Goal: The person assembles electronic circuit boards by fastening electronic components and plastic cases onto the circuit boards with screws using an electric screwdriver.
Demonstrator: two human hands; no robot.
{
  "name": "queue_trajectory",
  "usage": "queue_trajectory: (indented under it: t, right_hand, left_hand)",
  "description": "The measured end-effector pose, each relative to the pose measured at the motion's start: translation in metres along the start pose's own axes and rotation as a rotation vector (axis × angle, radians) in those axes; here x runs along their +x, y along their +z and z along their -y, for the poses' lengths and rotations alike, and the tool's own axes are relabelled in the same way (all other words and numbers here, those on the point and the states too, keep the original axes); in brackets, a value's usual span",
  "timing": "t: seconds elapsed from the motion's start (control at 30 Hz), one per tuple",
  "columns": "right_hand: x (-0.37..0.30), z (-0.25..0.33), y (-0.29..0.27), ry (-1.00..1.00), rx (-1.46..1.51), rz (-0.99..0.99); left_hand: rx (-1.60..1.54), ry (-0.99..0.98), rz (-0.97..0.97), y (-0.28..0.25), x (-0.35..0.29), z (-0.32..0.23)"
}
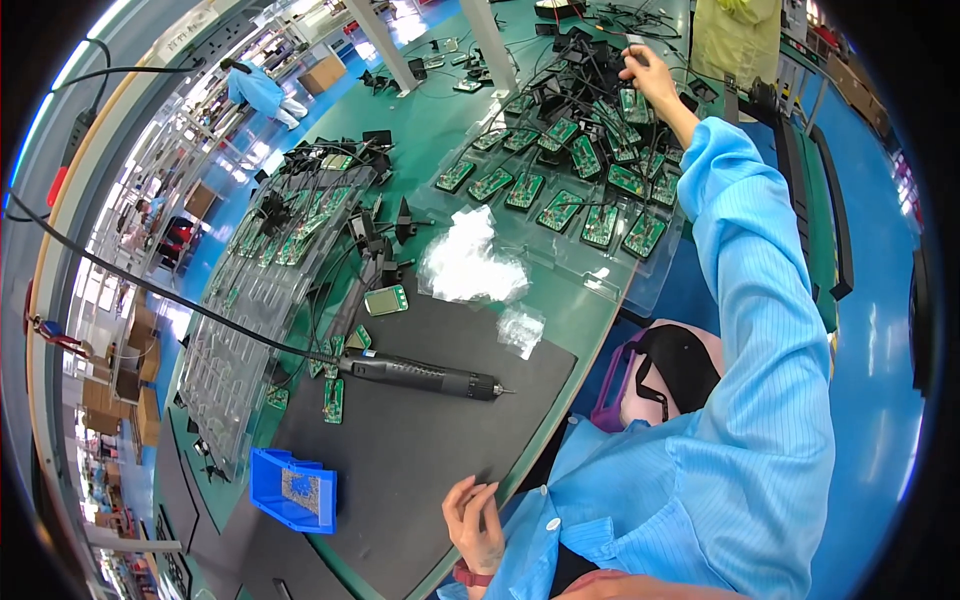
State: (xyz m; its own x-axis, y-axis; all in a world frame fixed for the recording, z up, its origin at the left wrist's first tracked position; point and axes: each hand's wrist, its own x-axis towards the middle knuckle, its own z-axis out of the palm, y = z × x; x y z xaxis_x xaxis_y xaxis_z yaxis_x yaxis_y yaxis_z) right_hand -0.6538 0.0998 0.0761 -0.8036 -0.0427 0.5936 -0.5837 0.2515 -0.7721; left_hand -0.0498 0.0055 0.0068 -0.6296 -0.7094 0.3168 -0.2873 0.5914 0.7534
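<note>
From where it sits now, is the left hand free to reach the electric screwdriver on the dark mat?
Probably yes. The left hand rests empty at the near edge of the dark mat, and the electric screwdriver lies farther in on the same mat with only bare mat between them. The right hand is far off at the circuit boards.

I see a matt black mat (420, 450), clear glossy plastic trays (250, 330), a crinkly clear plastic bag (470, 262), a blue plastic bin (295, 490), a matt black screwdriver (420, 375) and a smooth blue cloth sleeve (760, 330).
</note>
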Motion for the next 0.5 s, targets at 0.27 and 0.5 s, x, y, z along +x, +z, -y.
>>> queue_trajectory:
  t: [0.27, 0.5]
  right_hand:
    - [-0.021, -0.027, 0.009, 0.019, -0.45, -0.107]
    - [-0.051, 0.0, 0.0, -0.006, -0.421, -0.026]
  left_hand:
    - [0.181, 0.074, -0.011, -0.031, 0.004, 0.001]
    - [0.194, -0.266, -0.351, -0.138, -0.021, 0.012]
